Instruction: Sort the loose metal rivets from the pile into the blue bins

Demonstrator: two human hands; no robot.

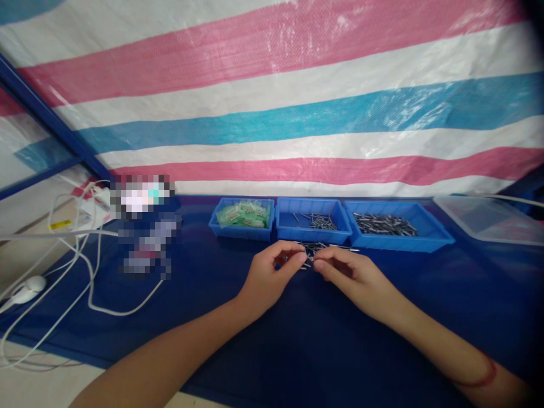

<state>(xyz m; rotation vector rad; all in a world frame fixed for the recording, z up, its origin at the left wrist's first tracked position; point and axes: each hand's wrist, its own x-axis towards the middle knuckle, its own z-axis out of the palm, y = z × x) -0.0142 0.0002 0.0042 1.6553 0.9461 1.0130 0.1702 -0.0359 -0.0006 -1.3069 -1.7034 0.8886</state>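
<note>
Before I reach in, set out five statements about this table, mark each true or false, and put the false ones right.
1. The left bin, middle bin and right bin are all blue. True.
2. The green packets lie in the right bin. False: they lie in the left bin.
3. The left hand and right hand are close together. True.
4. The clear plastic piece is left of the three bins. False: it is to their right.
5. Loose metal pieces lie on the table by the hands. True.
</note>
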